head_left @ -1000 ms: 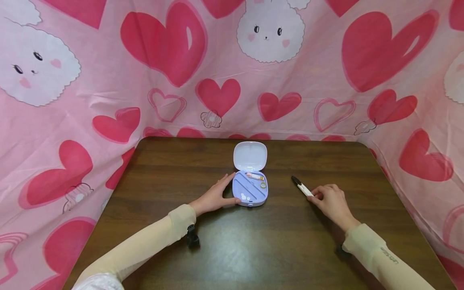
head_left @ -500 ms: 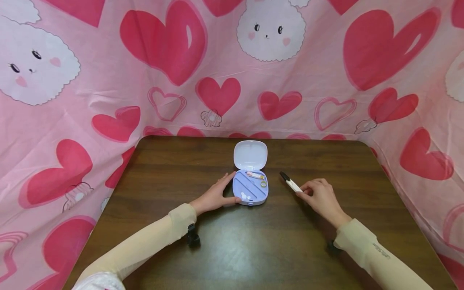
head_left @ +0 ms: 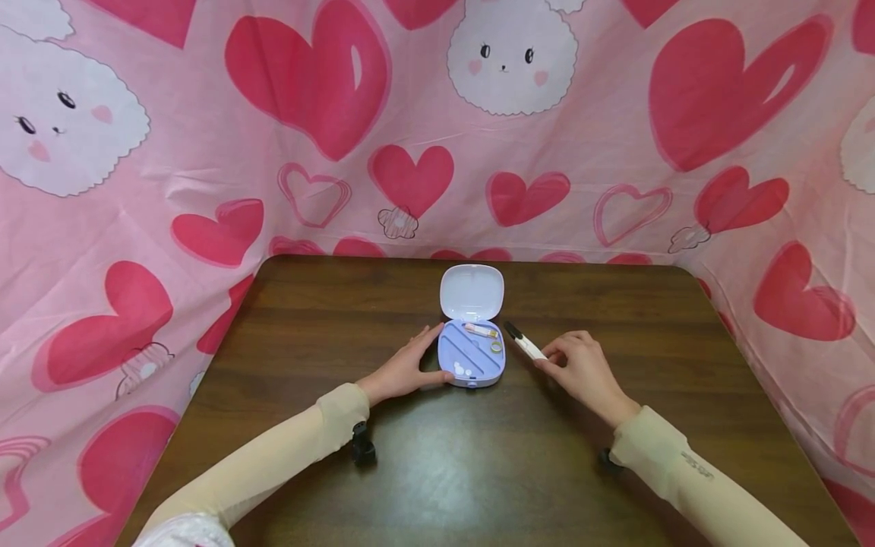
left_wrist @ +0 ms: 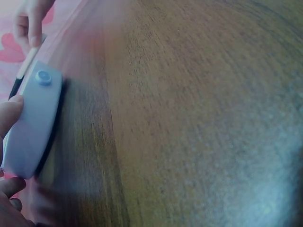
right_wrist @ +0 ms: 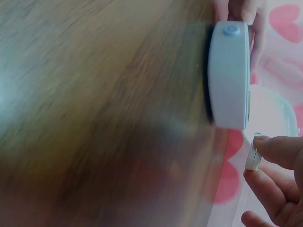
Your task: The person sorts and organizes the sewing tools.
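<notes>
A small lilac compartment case (head_left: 451,353) stands on the table with its white lid (head_left: 472,292) raised. Diagonal dividers split its inside; a short pinkish-yellow stick (head_left: 481,330), a gold ring (head_left: 496,347) and several small white pieces (head_left: 462,371) lie in it. My left hand (head_left: 403,368) holds the case's left side, thumb at the front corner and fingers toward the back. To the right of the case, my right hand (head_left: 581,372) pinches a slim white, black-ended pen-like stick (head_left: 529,348) between thumb and fingers. Its black end points at the case's right side, close to it.
The dark wooden table (head_left: 328,311) runs back to a pink cloth (head_left: 588,137) printed with hearts and rabbit faces, which also hangs at both sides. A round clasp button (left_wrist: 43,77) sits on the case's front wall.
My right hand has moved left with the pen-like stick, bringing its black end from well right of the case to close beside it. The left hand and the case have stayed in place.
</notes>
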Motion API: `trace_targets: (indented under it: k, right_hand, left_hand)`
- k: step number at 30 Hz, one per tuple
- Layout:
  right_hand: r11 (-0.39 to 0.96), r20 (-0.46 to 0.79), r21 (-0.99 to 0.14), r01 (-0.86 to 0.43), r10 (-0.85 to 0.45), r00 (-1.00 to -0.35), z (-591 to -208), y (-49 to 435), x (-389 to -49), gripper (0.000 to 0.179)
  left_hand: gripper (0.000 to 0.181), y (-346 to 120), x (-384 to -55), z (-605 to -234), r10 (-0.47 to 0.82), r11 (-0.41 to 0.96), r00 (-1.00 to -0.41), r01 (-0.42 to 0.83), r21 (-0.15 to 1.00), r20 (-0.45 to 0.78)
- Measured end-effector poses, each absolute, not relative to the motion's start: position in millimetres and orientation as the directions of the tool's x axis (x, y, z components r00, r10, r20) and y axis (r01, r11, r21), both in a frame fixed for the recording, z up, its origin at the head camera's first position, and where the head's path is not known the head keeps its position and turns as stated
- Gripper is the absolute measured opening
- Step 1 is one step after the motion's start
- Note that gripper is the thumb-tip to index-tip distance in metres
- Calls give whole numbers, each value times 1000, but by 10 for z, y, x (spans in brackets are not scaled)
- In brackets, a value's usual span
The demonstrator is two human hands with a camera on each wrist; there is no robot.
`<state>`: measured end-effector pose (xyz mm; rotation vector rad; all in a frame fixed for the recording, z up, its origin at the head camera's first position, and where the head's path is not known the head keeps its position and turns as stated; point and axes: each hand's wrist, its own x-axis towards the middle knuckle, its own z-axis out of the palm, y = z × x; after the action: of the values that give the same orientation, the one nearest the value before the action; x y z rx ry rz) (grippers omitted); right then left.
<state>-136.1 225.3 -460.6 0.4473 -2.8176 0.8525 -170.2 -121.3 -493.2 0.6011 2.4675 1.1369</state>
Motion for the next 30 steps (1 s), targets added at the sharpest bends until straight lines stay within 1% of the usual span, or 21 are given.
trace_targets:
  k: [14, 21, 30]
  right_hand:
    - [761, 237, -536, -366, -280, -930, -4558, 1877, -1419, 13]
    - [777, 220, -501, -380, -310, -925, -4551, 1709, -1443, 13]
    - [802, 237, -430, -414, -342, -909, -4552, 1532, -1445, 19]
  left_hand:
    - [97, -1214, -1704, -4922, 518, 585, -844, 230, 778, -140]
    - [98, -1208, -1703, -4912, 522, 585, -842, 235, 777, -138]
    - [97, -1201, -1685, -4897, 515, 585, -844, 222, 780, -147]
